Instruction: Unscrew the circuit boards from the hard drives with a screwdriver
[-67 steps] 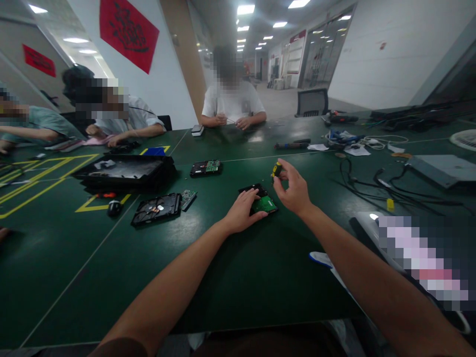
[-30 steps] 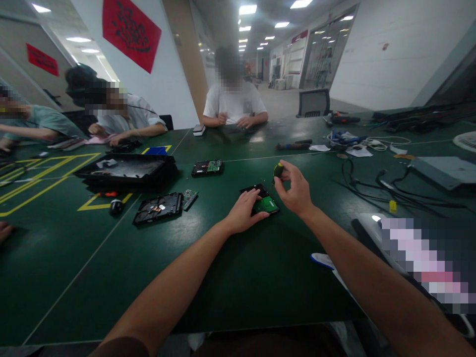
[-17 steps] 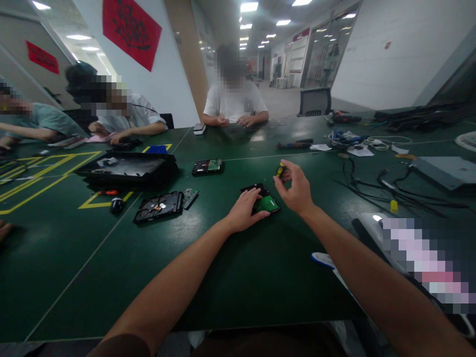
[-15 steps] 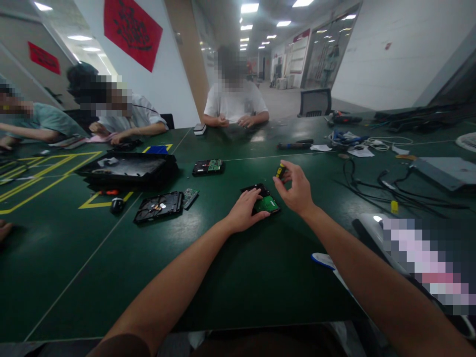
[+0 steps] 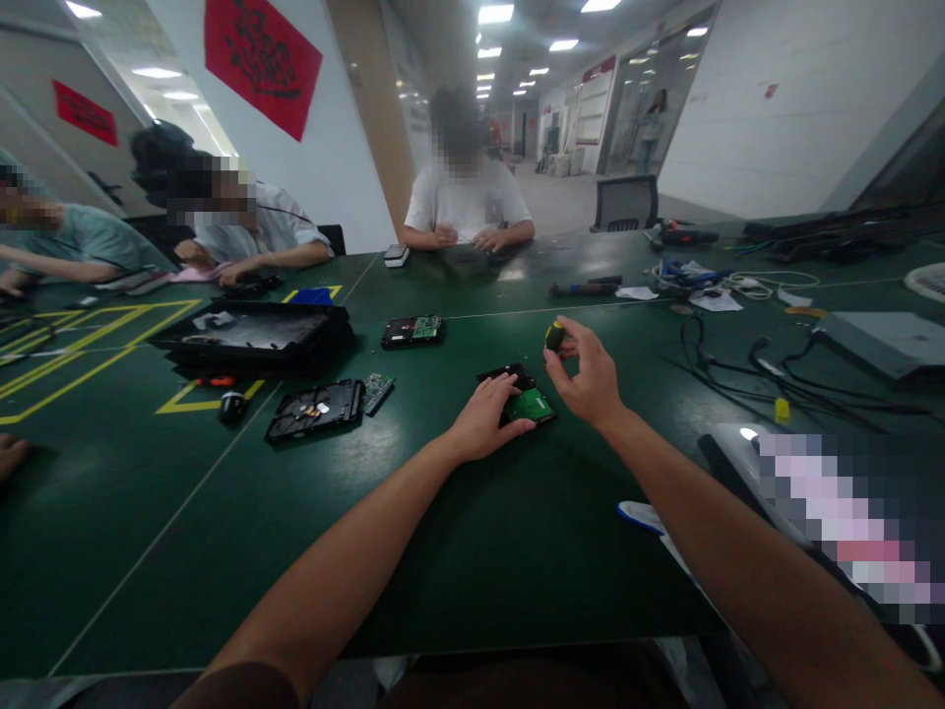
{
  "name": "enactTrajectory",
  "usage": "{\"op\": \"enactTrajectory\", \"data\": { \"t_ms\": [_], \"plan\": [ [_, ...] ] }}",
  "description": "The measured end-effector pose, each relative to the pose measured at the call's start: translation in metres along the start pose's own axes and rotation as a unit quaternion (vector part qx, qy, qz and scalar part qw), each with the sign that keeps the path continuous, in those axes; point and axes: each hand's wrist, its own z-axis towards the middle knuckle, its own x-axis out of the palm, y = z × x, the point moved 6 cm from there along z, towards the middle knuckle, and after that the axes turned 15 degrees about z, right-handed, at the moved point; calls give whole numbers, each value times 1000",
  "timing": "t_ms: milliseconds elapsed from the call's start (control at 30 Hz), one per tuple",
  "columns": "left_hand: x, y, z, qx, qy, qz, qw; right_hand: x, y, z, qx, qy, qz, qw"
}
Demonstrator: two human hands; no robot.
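Little has shifted since the earlier frames: the yellow-and-black handle has turned between the fingertips, and both hands stay where they were.

The screwdriver (image 5: 553, 337) stands nearly upright, its long axis running from the rounded handle top down toward the hard drive (image 5: 519, 393); the shaft and tip are hidden behind the right hand (image 5: 589, 379), whose thumb and fingers are pinched together on the handle. The hard drive lies flat on the green counter (image 5: 472, 551), circuit side up, its green board toward the person and its black body pointing away and to the left. The left hand (image 5: 483, 418) lies flat on the drive's near left corner, fingers spread and pressing down rather than closed around it.

Bare counter opens between the drive and the near edge, broken only by the two forearms. To the left lie an opened drive (image 5: 314, 411) with a small loose board (image 5: 376, 391) just beside it, and farther back another drive (image 5: 410, 332) and a black tray (image 5: 251, 338) beside yellow floor-style tape lines. To the right, black cables (image 5: 745, 369) spread across the counter, well apart from the hands. Across the counter, three other people sit with their hands on the surface. Red banners (image 5: 262, 54) hang on the wall; their writing is too blurred to read.
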Motion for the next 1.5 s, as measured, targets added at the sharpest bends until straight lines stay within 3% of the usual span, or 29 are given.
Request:
{"op": "enactTrajectory", "data": {
  "t_ms": [933,1500],
  "plan": [
    [4,4,1,7,0,1,1000,-1,0,-1,17,-17,6,1000],
    [5,4,1,11,-3,9,1000,-2,5,1,-17,-6,-12,1000]
  ]
}}
